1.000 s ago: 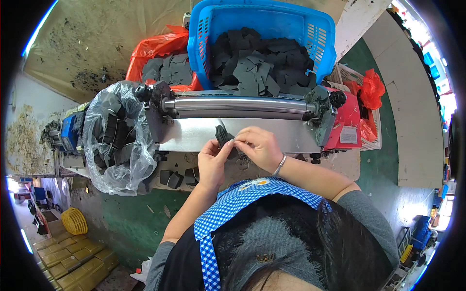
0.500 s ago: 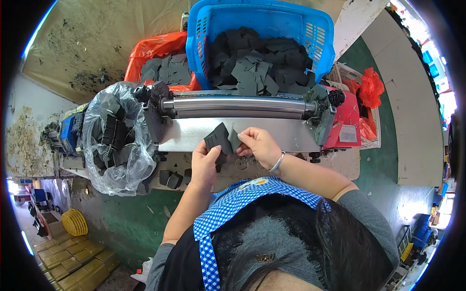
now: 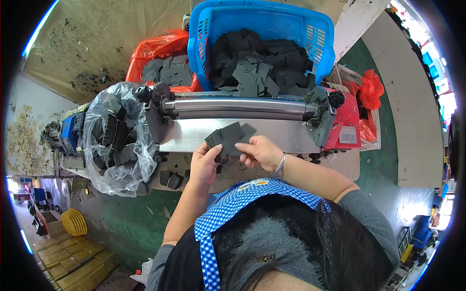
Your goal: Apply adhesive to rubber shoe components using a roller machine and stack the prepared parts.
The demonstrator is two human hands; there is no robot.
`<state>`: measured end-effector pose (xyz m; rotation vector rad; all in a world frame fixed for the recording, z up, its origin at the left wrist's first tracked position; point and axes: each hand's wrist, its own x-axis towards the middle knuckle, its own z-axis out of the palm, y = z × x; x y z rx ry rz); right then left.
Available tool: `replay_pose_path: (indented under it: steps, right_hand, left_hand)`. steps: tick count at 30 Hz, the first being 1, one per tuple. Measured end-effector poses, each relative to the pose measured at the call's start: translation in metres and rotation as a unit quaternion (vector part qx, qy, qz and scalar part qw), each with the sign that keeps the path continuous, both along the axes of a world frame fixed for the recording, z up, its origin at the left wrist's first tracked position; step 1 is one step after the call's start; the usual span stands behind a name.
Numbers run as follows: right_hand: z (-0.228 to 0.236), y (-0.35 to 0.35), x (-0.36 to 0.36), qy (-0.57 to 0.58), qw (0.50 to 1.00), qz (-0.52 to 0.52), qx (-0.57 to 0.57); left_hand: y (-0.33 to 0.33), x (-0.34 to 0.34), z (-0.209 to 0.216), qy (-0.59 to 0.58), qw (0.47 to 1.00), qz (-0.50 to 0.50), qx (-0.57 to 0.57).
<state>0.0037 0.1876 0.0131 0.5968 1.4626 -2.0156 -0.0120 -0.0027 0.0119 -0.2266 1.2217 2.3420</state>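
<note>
My left hand (image 3: 203,167) is closed round a stack of thin dark grey square sheet pieces (image 3: 219,137), thumb on the top face. Some pieces at the stack's right side are fanned out. At that side my right hand (image 3: 263,154), with a silver bangle on its wrist, has its fingers curled and a fingertip on a fanned sheet piece (image 3: 248,132). Parts of its grip are hidden. Both hands are in front of the flat metal plate (image 3: 291,136) of a roller machine, whose steel rollers (image 3: 238,105) run across behind it.
Behind the rollers stands a blue plastic basket (image 3: 262,13) heaped with dark sheet pieces, beside a red bag (image 3: 154,44) of more. A clear plastic bag (image 3: 127,173) with dark stacks sits left. Loose dark blocks (image 3: 174,180) lie near my left forearm. A red machine housing (image 3: 347,116) is right.
My right hand has shifted slightly right and lower against the stack. The pieces, earlier a stack with one sheet pulled apart, now overlap in a fan.
</note>
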Motion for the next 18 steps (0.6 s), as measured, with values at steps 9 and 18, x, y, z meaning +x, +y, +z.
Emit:
replay_pose_path:
  steps: [9,18]
  right_hand:
    - [-0.019,0.027,-0.028,-0.066,0.986,0.07,-0.134]
    - [-0.011,0.03,-0.035,-0.086,0.994,0.02,-0.061]
  left_hand:
    - [-0.007,-0.002,-0.012,0.005,0.999,0.028,-0.044]
    - [-0.011,0.001,-0.01,-0.007,0.998,0.042,-0.044]
